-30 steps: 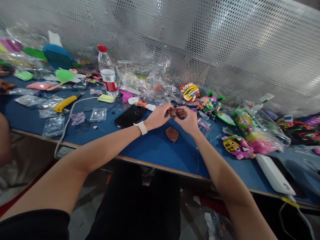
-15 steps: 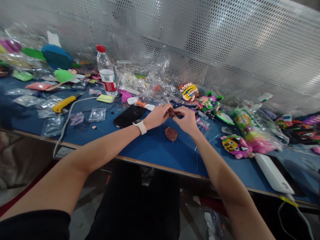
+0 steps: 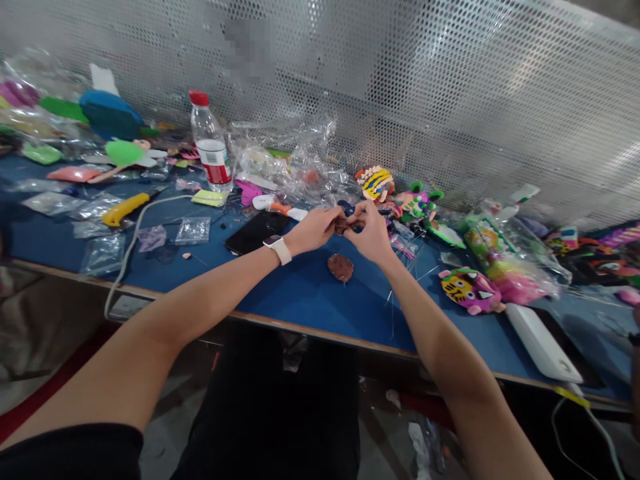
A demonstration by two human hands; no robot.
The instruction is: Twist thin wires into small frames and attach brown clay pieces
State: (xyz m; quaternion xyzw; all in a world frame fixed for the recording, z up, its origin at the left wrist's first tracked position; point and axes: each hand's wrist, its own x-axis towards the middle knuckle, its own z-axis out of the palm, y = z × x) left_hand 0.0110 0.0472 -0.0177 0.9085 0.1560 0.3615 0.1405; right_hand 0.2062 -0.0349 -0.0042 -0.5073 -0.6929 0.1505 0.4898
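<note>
My left hand (image 3: 316,229), with a watch on its wrist, pinches a small lump of brown clay (image 3: 342,227) over the blue table. From the other side my right hand (image 3: 370,233) grips the same lump, its fingertips close to the left ones. Fingers hide much of the lump. Just below the hands, a flat brown clay disc (image 3: 341,267) lies on the table. A black phone (image 3: 256,232) rests beside my left wrist.
Behind are a bottle (image 3: 212,147), clear plastic bags (image 3: 285,163) and a striped clay piece (image 3: 376,183). A yellow knife (image 3: 125,209) lies left. To the right sit a clay tiger face (image 3: 470,291) and a white power bank (image 3: 543,343).
The fingers of my right hand have shifted around the brown lump, its index finger now raised higher. The whole view has moved slightly.
</note>
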